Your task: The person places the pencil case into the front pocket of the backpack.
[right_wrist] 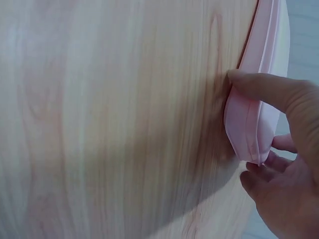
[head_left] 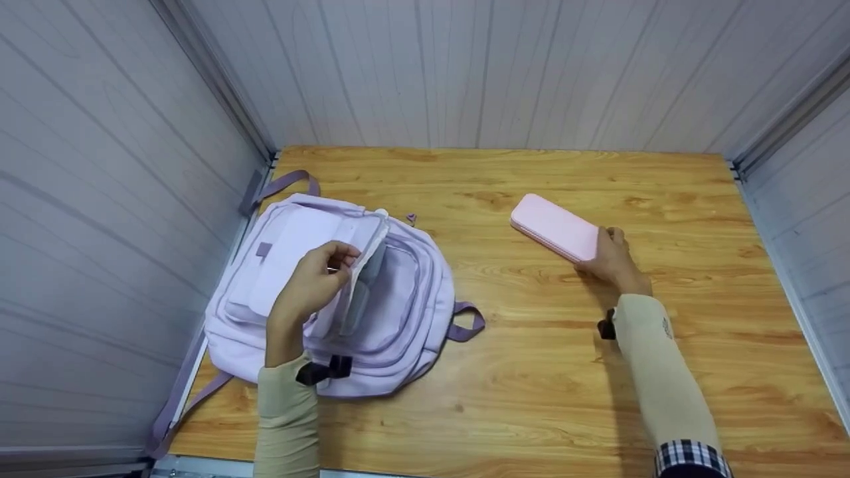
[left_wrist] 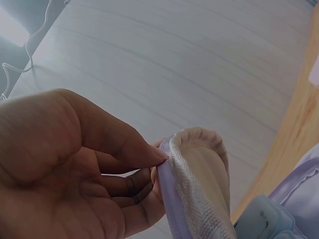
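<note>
A lilac backpack (head_left: 425, 292) lies on the table at the left, its front pocket partly pulled open. My left hand (head_left: 315, 279) pinches the zippered edge (left_wrist: 172, 194) of that pocket between thumb and fingers and holds it up. Inside the pocket, a light-blue item (left_wrist: 264, 219) shows in the left wrist view. Over on the right, a flat pink pencil case (head_left: 554, 226) with rounded corners lies on the table. My right hand (head_left: 612, 259) grips its near end, thumb (right_wrist: 264, 89) along one side and fingers around the other.
The wood-grain table (head_left: 531, 385) is enclosed by pale panels (head_left: 451, 73) at the back and both sides. A purple strap (head_left: 192, 398) trails off the left edge, and a loop handle (head_left: 468, 322) sticks out from the bag's right end.
</note>
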### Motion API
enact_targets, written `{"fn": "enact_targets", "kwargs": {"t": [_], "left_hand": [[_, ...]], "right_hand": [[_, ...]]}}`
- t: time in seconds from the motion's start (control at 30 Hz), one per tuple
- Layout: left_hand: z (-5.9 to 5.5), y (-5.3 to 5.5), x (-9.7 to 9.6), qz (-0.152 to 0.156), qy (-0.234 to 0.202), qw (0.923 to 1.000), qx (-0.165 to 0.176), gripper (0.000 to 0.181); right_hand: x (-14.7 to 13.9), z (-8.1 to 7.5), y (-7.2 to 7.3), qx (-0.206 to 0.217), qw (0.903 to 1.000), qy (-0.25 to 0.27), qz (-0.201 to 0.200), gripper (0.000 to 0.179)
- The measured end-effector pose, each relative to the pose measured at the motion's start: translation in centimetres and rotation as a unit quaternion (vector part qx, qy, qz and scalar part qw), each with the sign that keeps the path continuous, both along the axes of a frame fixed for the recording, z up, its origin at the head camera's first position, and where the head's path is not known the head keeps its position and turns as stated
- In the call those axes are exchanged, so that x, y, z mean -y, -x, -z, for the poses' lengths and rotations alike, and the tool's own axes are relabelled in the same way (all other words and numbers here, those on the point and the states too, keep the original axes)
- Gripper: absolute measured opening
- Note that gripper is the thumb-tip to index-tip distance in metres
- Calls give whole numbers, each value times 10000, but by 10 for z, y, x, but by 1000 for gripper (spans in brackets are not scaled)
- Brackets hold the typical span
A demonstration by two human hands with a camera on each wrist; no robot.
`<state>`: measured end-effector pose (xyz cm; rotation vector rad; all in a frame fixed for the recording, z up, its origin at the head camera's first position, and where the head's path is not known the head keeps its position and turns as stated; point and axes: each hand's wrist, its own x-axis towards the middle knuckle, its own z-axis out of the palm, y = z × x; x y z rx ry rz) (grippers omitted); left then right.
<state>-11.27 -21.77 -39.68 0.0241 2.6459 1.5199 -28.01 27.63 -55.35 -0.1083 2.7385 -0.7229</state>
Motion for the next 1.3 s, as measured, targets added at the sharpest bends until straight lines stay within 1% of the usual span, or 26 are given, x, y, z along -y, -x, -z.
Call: {"fn": "enact_targets", "kwargs": {"t": [0.17, 0.27, 0.37, 0.47, 0.6, 0.77, 0.87, 1.07, 1.3], "left_hand": [[0, 1, 1, -24, 32, 10000, 15, 29], [0, 2, 1, -8, 60, 10000, -24, 29], [0, 3, 2, 9, 51, 10000, -35, 29], [-1, 3, 2, 20, 50, 10000, -16, 29], [-1, 3, 3, 17, 92, 10000, 24, 30], [1, 4, 4, 15, 113, 9999, -13, 31], [1, 4, 4, 13, 133, 9999, -64, 30], [0, 4, 3, 13, 179, 9998, -79, 29], [1, 3, 4, 34, 100, 9999, -81, 29]], "right_hand": [[2, 2, -2, 48, 9999, -35, -123, 99], [5, 2, -6, 42, 9999, 59, -76, 99], [7, 3, -12, -68, 9999, 146, 29, 99], [9, 4, -17, -247, 9995, 185, 91, 100], [12, 2, -24, -647, 9972, 345, 115, 99], [19, -5, -32, -1393, 9883, 619, 32, 94], [22, -9, -36, -1704, 9828, 717, 11, 92], [28, -22, -47, -2000, 9752, 945, 106, 91], [35, -36, -60, -2275, 9663, 1202, 39, 92]]}}
